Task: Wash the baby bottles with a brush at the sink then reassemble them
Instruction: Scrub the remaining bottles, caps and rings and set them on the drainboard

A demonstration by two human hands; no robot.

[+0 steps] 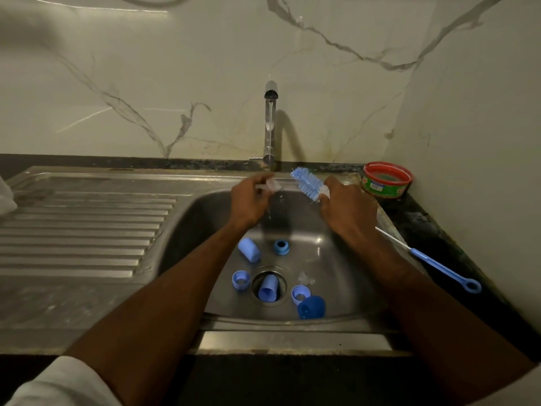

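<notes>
Two bare forearms, no rings or watch visible. White sleeve (58,382) pushed up above left elbow (right one barely seen).

Clear piece (270,185) in left hand (248,200): blurred, unidentifiable.

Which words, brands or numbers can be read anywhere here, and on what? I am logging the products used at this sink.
None can be read.
Round red-rimmed tub with a green label on the dark counter: print and a small red-and-white mark on its side, too blurred to read.
Blue plastic bottle parts in the steel sink, blue bristle brush, chrome tap: no text visible.
</notes>
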